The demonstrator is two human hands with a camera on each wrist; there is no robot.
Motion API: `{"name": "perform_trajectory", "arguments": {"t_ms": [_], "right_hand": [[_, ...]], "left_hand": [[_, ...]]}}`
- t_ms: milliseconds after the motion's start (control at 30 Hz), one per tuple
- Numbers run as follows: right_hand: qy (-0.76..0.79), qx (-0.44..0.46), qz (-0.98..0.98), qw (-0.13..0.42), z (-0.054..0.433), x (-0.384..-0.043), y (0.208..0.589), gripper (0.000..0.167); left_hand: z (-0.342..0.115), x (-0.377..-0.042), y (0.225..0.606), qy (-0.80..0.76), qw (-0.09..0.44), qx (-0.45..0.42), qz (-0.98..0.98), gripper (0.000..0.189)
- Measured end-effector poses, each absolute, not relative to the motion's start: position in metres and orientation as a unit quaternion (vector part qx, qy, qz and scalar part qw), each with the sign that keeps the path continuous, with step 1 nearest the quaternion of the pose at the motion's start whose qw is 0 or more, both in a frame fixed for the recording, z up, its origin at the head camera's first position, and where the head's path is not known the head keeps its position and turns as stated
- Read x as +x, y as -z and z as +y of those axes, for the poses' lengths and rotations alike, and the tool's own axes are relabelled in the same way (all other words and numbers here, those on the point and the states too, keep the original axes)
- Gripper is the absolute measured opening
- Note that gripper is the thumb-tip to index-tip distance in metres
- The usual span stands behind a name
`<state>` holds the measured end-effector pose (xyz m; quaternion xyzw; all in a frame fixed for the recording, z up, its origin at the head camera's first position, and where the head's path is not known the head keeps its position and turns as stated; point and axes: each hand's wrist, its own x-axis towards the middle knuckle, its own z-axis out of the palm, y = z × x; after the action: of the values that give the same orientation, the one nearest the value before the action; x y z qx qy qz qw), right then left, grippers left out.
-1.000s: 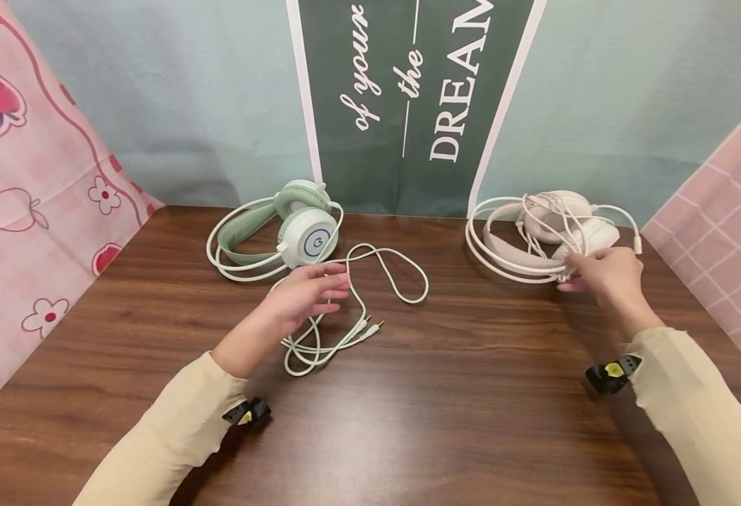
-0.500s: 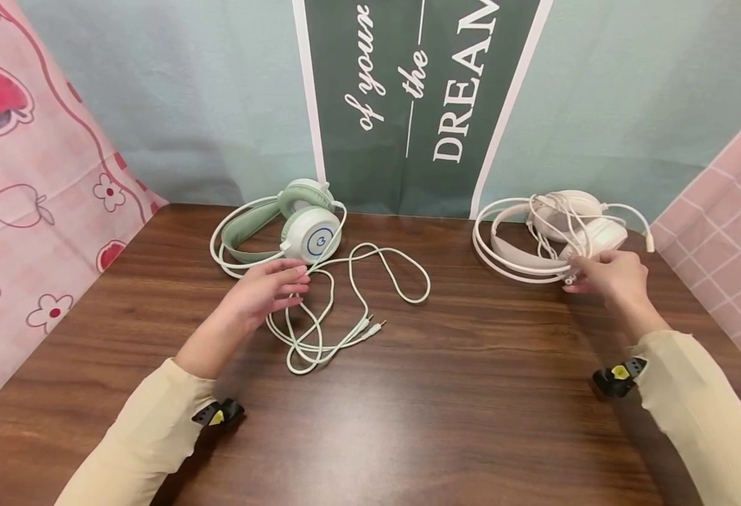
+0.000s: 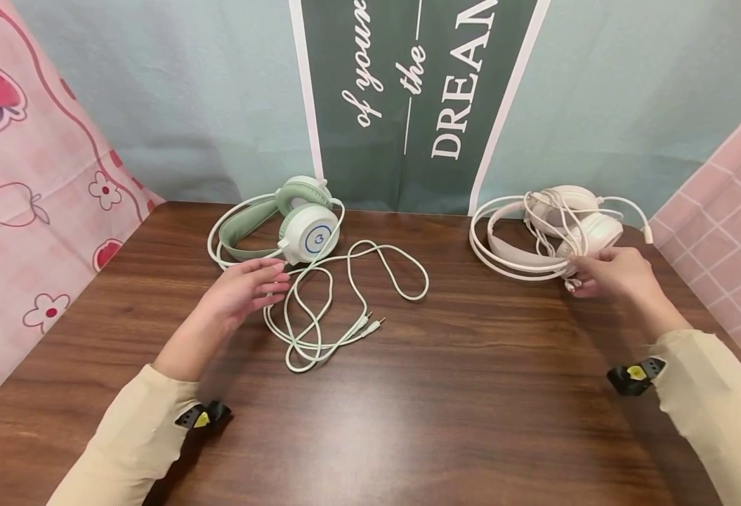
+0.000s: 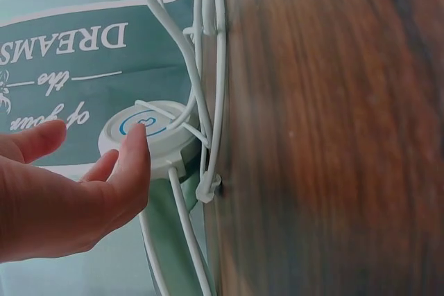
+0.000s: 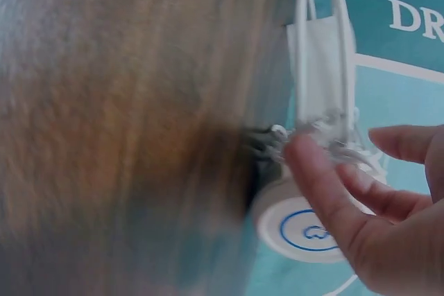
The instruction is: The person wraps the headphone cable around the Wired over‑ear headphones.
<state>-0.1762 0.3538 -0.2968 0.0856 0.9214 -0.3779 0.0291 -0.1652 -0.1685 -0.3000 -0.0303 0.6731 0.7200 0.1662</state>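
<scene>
A pair of green-and-white headphones (image 3: 309, 233) lies at the back left, its pale green cable (image 3: 329, 346) looped loosely in front with two plugs on the wood. My left hand (image 3: 236, 292) hovers beside the near earcup, fingers relaxed and holding nothing. In the left wrist view, the left fingers (image 4: 128, 164) overlap the earcup. White headphones with a boom microphone (image 3: 528, 263) lie at the back right, their cable (image 3: 562, 218) bundled over the earcups. At that bundle's near end is my right hand (image 3: 617, 277); its thumb and fingers stand apart in the right wrist view. Whether they touch the cable is unclear.
The brown wooden table (image 3: 446, 393) carries both headphones. Behind it hangs a blue-green cloth with lettering (image 3: 421, 105). A pink patterned cloth (image 3: 35, 204) borders the left side, and a pink tiled surface (image 3: 730, 232) the right.
My left hand has drawn back to the left, off the green cable. My right hand has shifted slightly right, and its fingers look looser near the white cable. Both headphones stay in place.
</scene>
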Motion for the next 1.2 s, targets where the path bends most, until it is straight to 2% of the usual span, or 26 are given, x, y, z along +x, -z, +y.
{"name": "perform_trajectory", "arguments": {"t_ms": [100,333,533,700,833,1067,1200], "right_hand": [[0.404,0.068,0.911,0.046,0.353,-0.176,0.292,0.051],[0.421,0.046,0.904,0.059,0.342,-0.175,0.281,0.034],[0.415,0.001,0.907,0.074,0.32,-0.167,0.28,0.031],[0.404,-0.049,0.909,0.096,0.302,-0.163,0.287,0.027],[0.391,-0.098,0.909,0.108,0.287,-0.159,0.293,0.023],[0.359,-0.174,0.906,0.144,0.261,-0.152,0.295,0.019],[0.368,-0.198,0.896,0.152,0.246,-0.149,0.297,0.016]], "left_hand": [[-0.171,-0.165,0.3,-0.722,0.164,-0.031,0.671,0.035],[-0.176,-0.163,0.301,-0.735,0.157,-0.03,0.659,0.032],[-0.178,-0.162,0.301,-0.745,0.156,-0.034,0.648,0.021],[-0.182,-0.163,0.3,-0.745,0.146,-0.037,0.65,0.022],[-0.19,-0.165,0.297,-0.738,0.121,-0.035,0.663,0.026],[-0.207,-0.172,0.289,-0.715,0.058,-0.048,0.695,0.016],[-0.215,-0.178,0.287,-0.656,0.025,-0.054,0.753,0.03]]}}
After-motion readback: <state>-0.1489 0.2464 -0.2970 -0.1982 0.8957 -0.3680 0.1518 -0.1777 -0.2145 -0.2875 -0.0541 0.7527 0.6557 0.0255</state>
